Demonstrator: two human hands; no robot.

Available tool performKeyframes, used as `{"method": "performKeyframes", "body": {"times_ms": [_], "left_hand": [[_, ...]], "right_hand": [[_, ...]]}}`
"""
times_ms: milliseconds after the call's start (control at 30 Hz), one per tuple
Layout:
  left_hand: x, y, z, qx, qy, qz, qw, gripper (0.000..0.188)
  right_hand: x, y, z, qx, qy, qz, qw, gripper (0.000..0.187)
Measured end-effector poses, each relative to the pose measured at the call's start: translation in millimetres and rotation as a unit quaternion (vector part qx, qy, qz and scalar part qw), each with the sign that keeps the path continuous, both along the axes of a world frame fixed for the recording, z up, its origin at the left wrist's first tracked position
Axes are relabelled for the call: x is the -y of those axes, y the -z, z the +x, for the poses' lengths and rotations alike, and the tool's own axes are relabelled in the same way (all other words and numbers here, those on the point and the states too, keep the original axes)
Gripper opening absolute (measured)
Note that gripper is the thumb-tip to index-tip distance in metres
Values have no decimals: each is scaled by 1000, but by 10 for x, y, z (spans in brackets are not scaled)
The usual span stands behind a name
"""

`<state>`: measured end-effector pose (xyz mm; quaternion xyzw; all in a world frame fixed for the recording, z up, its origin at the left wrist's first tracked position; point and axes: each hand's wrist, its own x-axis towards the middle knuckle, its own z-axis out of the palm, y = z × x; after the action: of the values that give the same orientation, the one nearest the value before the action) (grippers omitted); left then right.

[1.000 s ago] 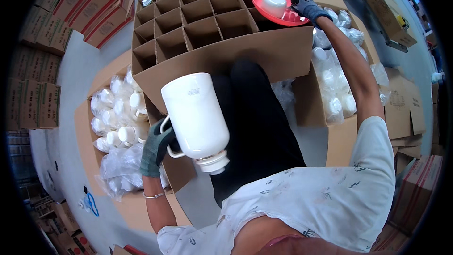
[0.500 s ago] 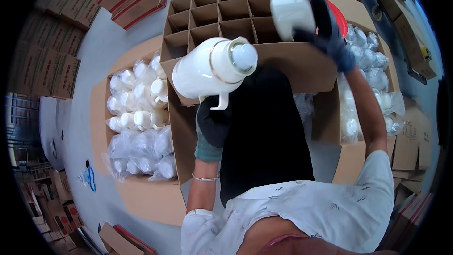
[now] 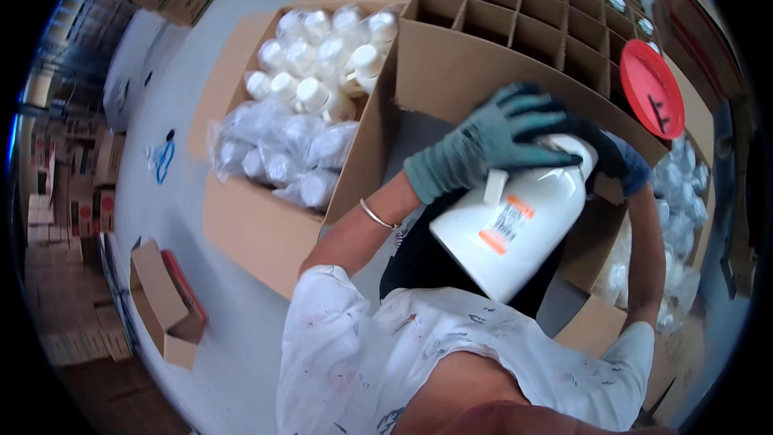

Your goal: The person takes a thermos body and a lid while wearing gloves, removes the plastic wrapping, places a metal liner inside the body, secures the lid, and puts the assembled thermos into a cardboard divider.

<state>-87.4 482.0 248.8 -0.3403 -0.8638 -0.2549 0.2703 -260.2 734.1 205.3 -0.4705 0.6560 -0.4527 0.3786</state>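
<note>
A glossy white vacuum jug lies tilted across my lap, its broad base toward me and its top pointing up and right. An orange and white label is stuck on its side. My left hand, in a grey-green glove, lies over the jug's upper part beside the handle, gripping it with the fingers toward the top. My right hand, in a dark glove, is closed round the far side of the jug's top, where a white cap partly shows. Most of the right fingers are hidden.
Ahead stands a divided carton with several capped bottles in its far cells. A red round tray rests at its right corner. An open box of bagged white jugs stands left; bagged pieces fill another box right.
The jug has swung from upper left down to my lap, its label now showing. My right hand has brought the white cap onto its top. My left hand moved onto the jug's upper part.
</note>
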Motion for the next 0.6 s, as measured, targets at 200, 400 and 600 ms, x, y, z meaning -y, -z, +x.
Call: {"method": "performKeyframes", "body": {"times_ms": [200, 400, 600], "left_hand": [[17, 825, 865, 64, -20, -65, 996, 51], [416, 1069, 1111, 182, -7, -57, 982, 51], [2729, 1611, 143, 63, -554, 3, 830, 59]], "right_hand": [[433, -362, 377, -131, -92, 179, 971, 54], [525, -412, 622, -116, 15, 219, 969, 54], [803, -491, 587, -275, 86, 72, 955, 62]]}}
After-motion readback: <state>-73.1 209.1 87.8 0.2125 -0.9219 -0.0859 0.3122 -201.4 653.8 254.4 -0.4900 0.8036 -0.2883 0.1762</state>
